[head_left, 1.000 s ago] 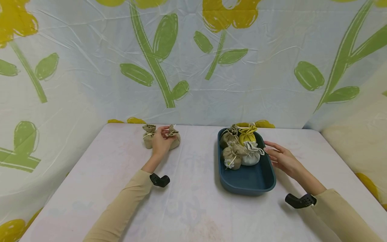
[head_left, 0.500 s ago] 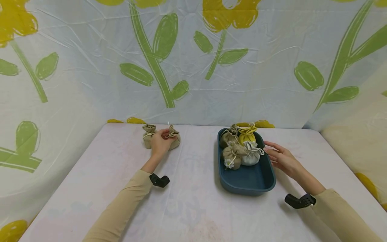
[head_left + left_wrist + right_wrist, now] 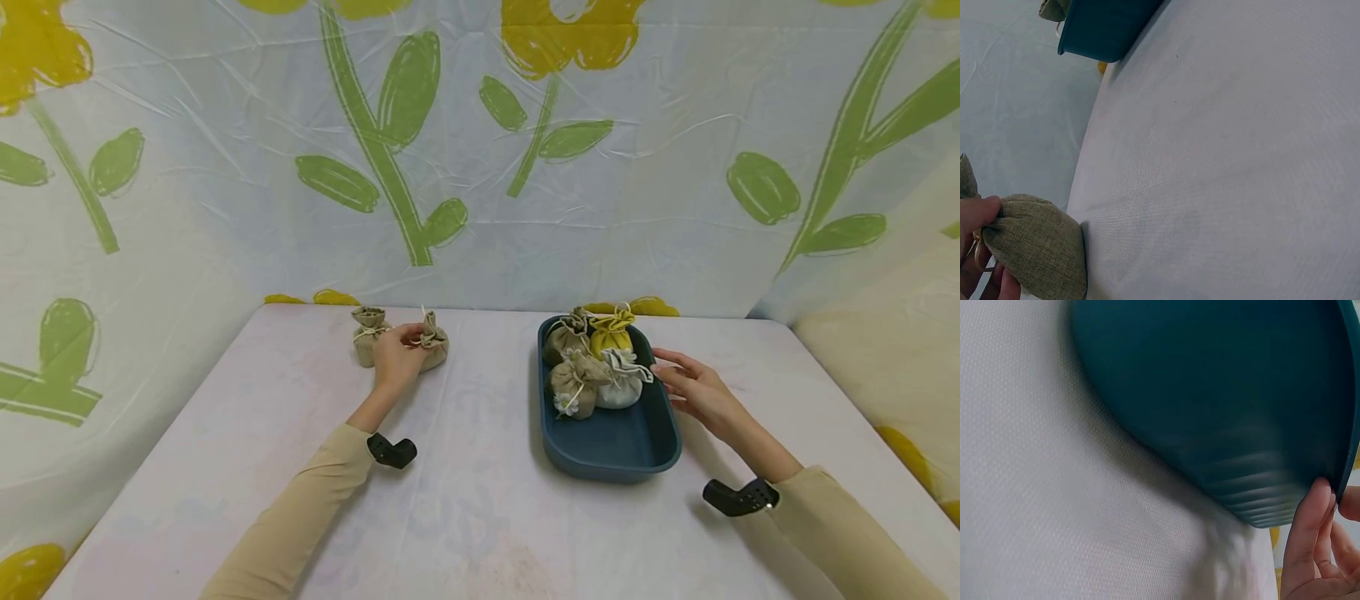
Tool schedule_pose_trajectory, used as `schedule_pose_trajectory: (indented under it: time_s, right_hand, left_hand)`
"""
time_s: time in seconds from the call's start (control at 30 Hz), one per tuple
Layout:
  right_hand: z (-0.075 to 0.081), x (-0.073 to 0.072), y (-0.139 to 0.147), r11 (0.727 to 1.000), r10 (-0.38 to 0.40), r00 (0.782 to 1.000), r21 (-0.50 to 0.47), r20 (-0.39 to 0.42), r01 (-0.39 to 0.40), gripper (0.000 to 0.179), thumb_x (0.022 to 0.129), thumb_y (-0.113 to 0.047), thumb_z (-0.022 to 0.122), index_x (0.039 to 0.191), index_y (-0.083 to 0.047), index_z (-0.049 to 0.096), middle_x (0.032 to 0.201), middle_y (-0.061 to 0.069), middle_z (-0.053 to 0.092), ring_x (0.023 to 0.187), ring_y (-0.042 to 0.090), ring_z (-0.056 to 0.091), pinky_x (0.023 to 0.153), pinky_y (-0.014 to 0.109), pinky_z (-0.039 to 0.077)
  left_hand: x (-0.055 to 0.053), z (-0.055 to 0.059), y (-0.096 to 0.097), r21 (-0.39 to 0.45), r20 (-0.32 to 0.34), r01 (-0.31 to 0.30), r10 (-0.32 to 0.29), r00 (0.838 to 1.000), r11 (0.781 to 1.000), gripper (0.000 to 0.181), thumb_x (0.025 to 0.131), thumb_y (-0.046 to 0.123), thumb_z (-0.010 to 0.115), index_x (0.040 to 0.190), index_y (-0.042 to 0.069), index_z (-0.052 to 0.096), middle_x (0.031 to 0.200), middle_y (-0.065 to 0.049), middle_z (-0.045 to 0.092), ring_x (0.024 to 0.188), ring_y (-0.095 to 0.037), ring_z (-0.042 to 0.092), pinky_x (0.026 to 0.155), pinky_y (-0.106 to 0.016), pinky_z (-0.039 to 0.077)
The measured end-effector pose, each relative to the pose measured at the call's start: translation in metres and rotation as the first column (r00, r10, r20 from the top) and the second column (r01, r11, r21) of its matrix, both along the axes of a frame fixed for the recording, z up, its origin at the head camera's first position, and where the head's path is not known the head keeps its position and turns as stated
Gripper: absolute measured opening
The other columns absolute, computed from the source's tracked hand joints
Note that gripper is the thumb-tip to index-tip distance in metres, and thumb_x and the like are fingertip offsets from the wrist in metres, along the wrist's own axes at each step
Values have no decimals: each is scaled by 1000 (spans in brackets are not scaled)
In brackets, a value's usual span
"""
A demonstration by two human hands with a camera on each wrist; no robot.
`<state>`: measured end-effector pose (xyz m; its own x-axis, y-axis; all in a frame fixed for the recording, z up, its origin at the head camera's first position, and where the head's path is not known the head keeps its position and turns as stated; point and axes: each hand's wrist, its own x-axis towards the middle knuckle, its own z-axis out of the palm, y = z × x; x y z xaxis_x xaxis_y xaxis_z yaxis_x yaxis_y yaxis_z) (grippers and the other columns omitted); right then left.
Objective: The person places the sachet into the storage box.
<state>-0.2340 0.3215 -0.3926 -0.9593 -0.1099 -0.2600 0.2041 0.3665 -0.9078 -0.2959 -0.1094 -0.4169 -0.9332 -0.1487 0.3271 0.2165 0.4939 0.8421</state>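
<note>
At the left, my left hand (image 3: 397,360) pinches the tied neck of a tan drawstring pouch (image 3: 438,352); in the left wrist view this burlap pouch (image 3: 1041,250) sits on the table with thumb and fingers at its cord. Beside that hand stands a second tan drawstring pouch (image 3: 364,353), partly hidden. My right hand (image 3: 701,396) holds the right rim of a dark blue tub (image 3: 600,473), fingers along the outer wall and thumb over the edge in the right wrist view. Inside the tub are a yellow pouch (image 3: 611,340), a white pouch (image 3: 621,393) and two tan ones.
A pale cloth covers the table (image 3: 465,508), and a flower-printed sheet (image 3: 600,225) hangs right behind its far edge. The tub's pouches fill its back half; a tan pouch with a white flower (image 3: 573,390) lies at the front left of them.
The left hand's fingers have shifted slightly at the pouch's neck, and the pouch's top stands a little differently. The right hand and the tub stay in place.
</note>
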Motion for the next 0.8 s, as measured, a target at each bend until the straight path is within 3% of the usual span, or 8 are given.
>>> schedule_pose_trajectory:
  time_s: [0.13,0.37,0.8]
  right_hand:
    - [0,0,-1,1000,1,1000,1,-7,-1,67,100,-36,50,152,-7,22,90,-22,57,83,0,54,72,20,50]
    - [0,0,0,1000,1,1000,-4,-11,-1,65,100,-35,51,152,-7,23,90,-21,56,82,1,53,72,20,50]
    - [0,0,0,1000,8,1000,4,-7,-8,67,100,-35,50,152,-5,21,92,-21,56,83,2,53,74,20,51]
  left_hand:
    - [2,-1,-2,-7,-32,16,-16,999,1000,29,77,7,79,103,-2,72,95,-18,73,83,-28,67,72,-31,56]
    - [7,2,-2,-14,10,4,-4,1000,1000,31,75,11,81,103,0,73,95,-16,74,81,-25,67,68,-24,50]
    - [21,6,1,17,10,44,-44,999,999,31,75,11,81,103,-1,73,90,-17,74,76,-24,67,60,-17,47]
